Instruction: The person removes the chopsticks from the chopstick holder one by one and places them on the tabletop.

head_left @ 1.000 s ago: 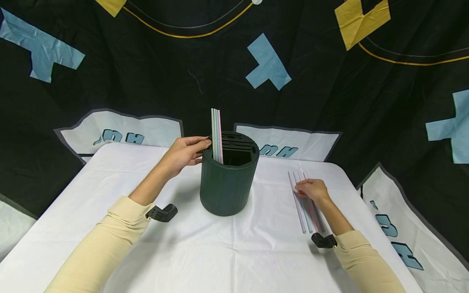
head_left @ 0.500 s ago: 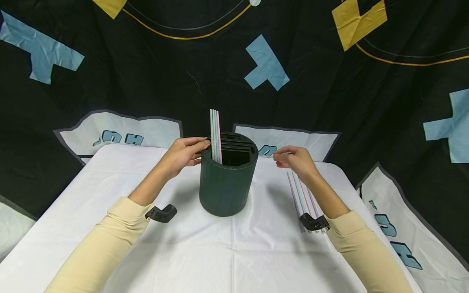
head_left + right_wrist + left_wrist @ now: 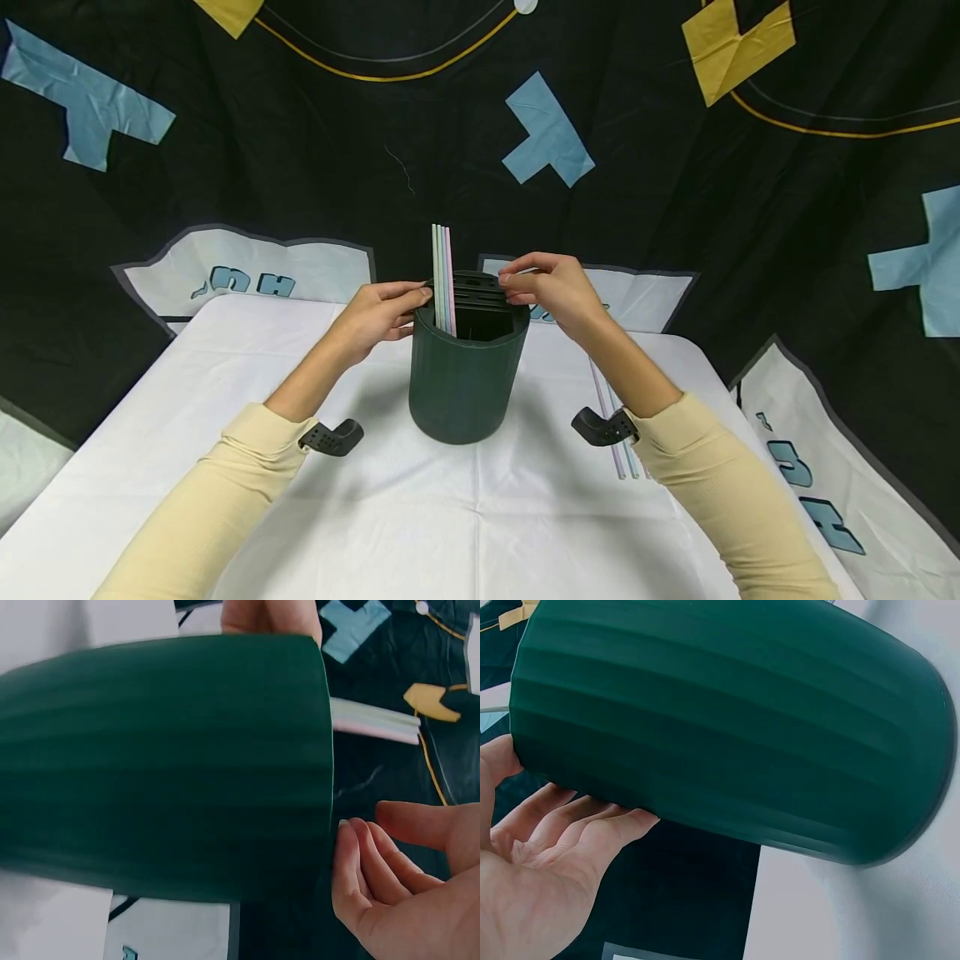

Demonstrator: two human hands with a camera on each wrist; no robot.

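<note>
In the head view, a dark green ribbed holder [image 3: 467, 367] stands upright at the centre of the frame on a white tablecloth [image 3: 480, 517]. Three pale straws [image 3: 443, 275] stand upright in its left side, rising above the rim. The left hand [image 3: 375, 317] rests against the holder's upper left edge, fingers lightly bent along the rim beside the straws. The right hand [image 3: 551, 292] hovers over the right side of the rim with thumb and fingertips drawn together; whether a straw is pinched between them cannot be told here. Right of centre, more loose straws [image 3: 618, 442] lie flat on the cloth, partly hidden under the right forearm. A black backdrop [image 3: 300, 125] with blue and yellow shapes fills the upper frame.

In the left wrist view, the holder [image 3: 727, 727] fills most of the frame, lying diagonally across it. The left hand [image 3: 532, 870] sits at lower left, its fingers [image 3: 592, 825] relaxed and touching the ribbed wall.

In the right wrist view, the holder [image 3: 165, 765] spans the left and centre, the straws [image 3: 375, 720] jutting from its mouth toward the upper right. The right hand [image 3: 397, 885] is at lower right, just beside the rim, fingers close together and gently curved.
</note>
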